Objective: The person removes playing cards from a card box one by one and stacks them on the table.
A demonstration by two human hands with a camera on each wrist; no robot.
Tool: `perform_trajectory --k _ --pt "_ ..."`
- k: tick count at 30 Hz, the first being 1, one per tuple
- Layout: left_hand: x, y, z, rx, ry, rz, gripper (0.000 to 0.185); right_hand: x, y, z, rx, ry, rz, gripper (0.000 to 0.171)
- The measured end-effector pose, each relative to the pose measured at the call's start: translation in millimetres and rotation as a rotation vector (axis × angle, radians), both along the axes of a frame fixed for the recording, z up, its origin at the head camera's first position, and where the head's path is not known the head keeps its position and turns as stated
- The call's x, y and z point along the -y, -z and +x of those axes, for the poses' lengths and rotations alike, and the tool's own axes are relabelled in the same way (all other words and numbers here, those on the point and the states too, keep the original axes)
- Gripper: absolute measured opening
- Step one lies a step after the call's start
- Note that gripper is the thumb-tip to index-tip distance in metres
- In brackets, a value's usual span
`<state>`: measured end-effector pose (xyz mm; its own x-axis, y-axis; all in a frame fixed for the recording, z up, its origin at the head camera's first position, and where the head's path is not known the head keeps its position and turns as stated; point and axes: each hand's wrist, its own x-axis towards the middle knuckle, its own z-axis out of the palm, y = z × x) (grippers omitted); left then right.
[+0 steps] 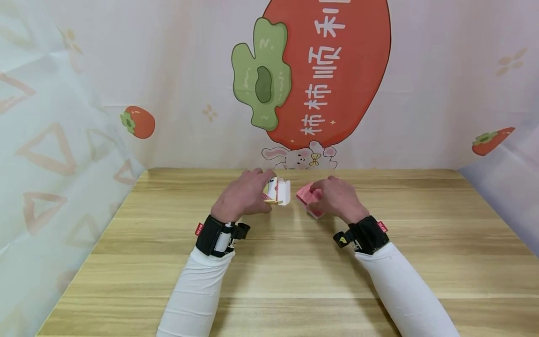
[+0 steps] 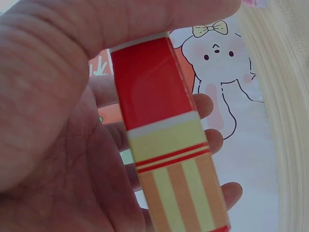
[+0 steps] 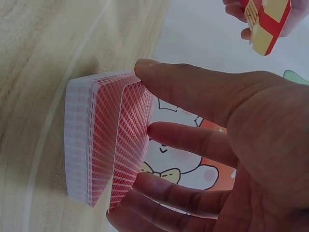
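Observation:
My left hand [image 1: 244, 195] grips a small playing-card box [image 1: 283, 193] above the wooden table, its white end flap sticking out to the right. In the left wrist view the thumb lies along one edge of the box [image 2: 154, 89], whose red, yellow and striped side faces the camera, with fingertips behind it. My right hand [image 1: 337, 196] is at a deck of red-backed playing cards [image 3: 79, 140] on the table. Its thumb and fingers pinch opposite edges of the top card [image 3: 129, 140], which tilts away from the stack along one side. How many cards are lifted, I cannot tell.
The light wooden table [image 1: 286, 276] spreads around both hands. Behind its far edge hangs a pale cloth [image 1: 189, 70] printed with a large red persimmon and a rabbit. A black camera strap [image 1: 209, 235] circles the left wrist, another strap [image 1: 369, 234] the right.

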<state>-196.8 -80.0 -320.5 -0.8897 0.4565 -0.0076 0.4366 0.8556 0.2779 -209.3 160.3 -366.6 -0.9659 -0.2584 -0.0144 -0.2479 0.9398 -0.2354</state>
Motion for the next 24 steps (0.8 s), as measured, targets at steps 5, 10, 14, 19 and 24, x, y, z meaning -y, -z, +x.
perform_trajectory --k 5,10,14,19,24 --pt "-0.2 -0.4 0.4 0.007 -0.009 -0.002 0.074 1.2 2.2 -0.1 0.011 0.006 -0.001 0.051" --pt "-0.6 -1.5 1.4 0.006 -0.007 -0.006 0.073 1.3 4.3 -0.1 0.019 0.012 0.005 0.051" --pt "-0.9 -1.0 0.9 0.006 -0.006 -0.010 0.073 1.5 5.4 -0.8 0.013 0.005 0.022 0.051" --pt "-1.4 -0.3 0.2 0.011 -0.007 -0.006 0.075 1.5 6.0 -0.6 0.008 -0.004 0.029 0.051" --pt "-0.9 -0.2 0.3 0.016 -0.010 -0.009 0.073 0.6 6.0 0.0 0.002 -0.016 0.026 0.050"
